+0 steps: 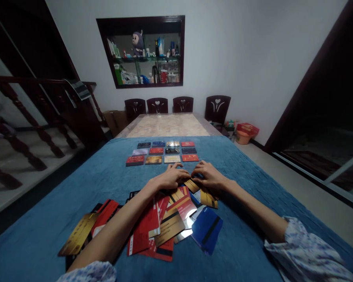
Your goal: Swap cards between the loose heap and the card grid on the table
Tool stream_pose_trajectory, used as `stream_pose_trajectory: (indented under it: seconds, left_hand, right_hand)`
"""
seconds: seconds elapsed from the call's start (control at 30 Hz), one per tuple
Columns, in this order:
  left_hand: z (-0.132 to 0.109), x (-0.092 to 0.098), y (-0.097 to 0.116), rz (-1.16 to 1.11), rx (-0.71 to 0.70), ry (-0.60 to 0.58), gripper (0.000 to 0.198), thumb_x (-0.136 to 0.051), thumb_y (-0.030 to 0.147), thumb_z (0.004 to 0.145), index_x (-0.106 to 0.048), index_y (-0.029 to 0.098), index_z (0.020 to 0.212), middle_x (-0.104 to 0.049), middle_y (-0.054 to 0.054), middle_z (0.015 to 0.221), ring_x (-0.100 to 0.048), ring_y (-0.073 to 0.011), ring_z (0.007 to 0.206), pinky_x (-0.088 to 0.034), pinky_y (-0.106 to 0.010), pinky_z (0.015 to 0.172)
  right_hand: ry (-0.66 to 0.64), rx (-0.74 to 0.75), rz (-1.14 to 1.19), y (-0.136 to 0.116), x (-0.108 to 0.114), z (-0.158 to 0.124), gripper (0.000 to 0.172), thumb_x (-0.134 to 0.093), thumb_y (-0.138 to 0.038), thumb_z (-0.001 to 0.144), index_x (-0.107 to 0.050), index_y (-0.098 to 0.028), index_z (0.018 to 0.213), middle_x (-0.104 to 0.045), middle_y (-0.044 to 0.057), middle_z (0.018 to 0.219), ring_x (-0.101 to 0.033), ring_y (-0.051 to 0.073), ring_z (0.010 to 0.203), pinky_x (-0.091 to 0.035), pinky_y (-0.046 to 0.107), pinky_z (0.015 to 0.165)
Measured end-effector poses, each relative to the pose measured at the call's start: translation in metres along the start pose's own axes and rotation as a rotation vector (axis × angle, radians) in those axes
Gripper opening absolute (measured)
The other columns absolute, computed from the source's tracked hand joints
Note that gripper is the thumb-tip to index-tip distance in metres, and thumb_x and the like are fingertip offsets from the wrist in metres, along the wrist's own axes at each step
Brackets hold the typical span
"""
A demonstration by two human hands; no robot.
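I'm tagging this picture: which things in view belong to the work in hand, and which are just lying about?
Likely in the work:
- left hand
- right hand
- loose cards
- laid-out cards
- cloth

Likely just about:
- chairs
- plush toy
- bucket
- carton

I count two hands [175, 177], twelve card stacks [153, 160] in three rows of four, four chairs [216, 114], one plush toy [137, 44] and one counter [169, 124] on my feed; the loose cards [169, 227] overlap too much to count.
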State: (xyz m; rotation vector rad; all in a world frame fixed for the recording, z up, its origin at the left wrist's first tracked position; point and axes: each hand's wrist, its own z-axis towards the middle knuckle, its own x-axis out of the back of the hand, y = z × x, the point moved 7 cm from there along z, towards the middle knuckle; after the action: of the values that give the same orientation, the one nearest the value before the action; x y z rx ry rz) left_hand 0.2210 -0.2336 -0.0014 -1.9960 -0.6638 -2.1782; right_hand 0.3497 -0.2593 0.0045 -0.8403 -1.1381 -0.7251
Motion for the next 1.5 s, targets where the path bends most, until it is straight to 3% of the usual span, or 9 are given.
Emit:
stream_pose_trajectory:
  seconds: [0.5,0.8,0.9,1.0,1.1,1.5]
  left_hand:
    - [-0.005,0.008,0.003,0.044,-0.034,0.085,0.034,-0.049,0.015,0.092,-0.068,0.025,0.119,-0.067,-0.007,0.126,-0.039,-0.0307,0.13,-0.03,-0.052,0.105]
    - [-0.007,0.021,0.003,0.204,-0.065,0.152,0.03,-0.054,0.008,0.084,-0.072,0.02,0.105,-0.072,-0.01,0.105,-0.052,-0.0263,0.117,-0.039,-0.041,0.099]
    - [-0.009,0.024,0.0,0.249,-0.087,0.204,0.027,-0.055,0.005,0.081,-0.071,0.018,0.097,-0.072,-0.008,0.097,-0.054,-0.025,0.113,-0.04,-0.04,0.098]
    - [-0.01,0.026,-0.009,0.239,-0.073,0.258,0.025,-0.055,0.003,0.08,-0.07,0.018,0.093,-0.071,-0.008,0.095,-0.056,-0.0238,0.11,-0.042,-0.038,0.097]
    - [-0.011,0.028,-0.015,0.184,-0.057,0.309,0.027,-0.054,0.0,0.078,-0.07,0.016,0.093,-0.07,-0.008,0.096,-0.058,-0.0217,0.103,-0.045,-0.034,0.092]
    - [-0.013,0.033,-0.019,0.041,-0.034,0.414,0.038,-0.048,-0.006,0.069,-0.07,0.015,0.092,-0.067,-0.006,0.085,-0.058,-0.0194,0.089,-0.047,-0.028,0.078]
  right_hand:
    - [-0.032,0.081,0.134,-0.017,0.012,-0.002,0.037,-0.062,-0.05,0.089,-0.073,-0.021,0.108,-0.071,0.009,0.098,-0.055,0.024,0.096,-0.041,0.038,0.085]
    - [-0.038,0.136,0.192,-0.026,0.018,-0.002,0.041,-0.056,-0.053,0.091,-0.075,-0.018,0.099,-0.073,0.008,0.09,-0.058,0.023,0.09,-0.043,0.035,0.083]
    - [-0.011,0.162,0.195,-0.026,0.019,-0.001,0.033,-0.061,-0.046,0.089,-0.075,-0.017,0.099,-0.073,0.007,0.086,-0.059,0.022,0.085,-0.043,0.034,0.08]
    - [0.04,0.171,0.186,-0.023,0.019,0.001,0.019,-0.063,-0.025,0.084,-0.074,-0.018,0.097,-0.073,0.006,0.086,-0.06,0.021,0.083,-0.045,0.034,0.08]
    - [0.093,0.173,0.182,-0.018,0.018,0.003,0.022,-0.059,-0.012,0.079,-0.074,-0.019,0.094,-0.073,0.004,0.084,-0.062,0.019,0.081,-0.046,0.034,0.079]
    - [0.221,0.091,0.144,0.005,0.003,0.005,0.023,-0.059,-0.009,0.077,-0.072,-0.02,0.092,-0.071,0.005,0.083,-0.062,0.02,0.078,-0.046,0.031,0.07]
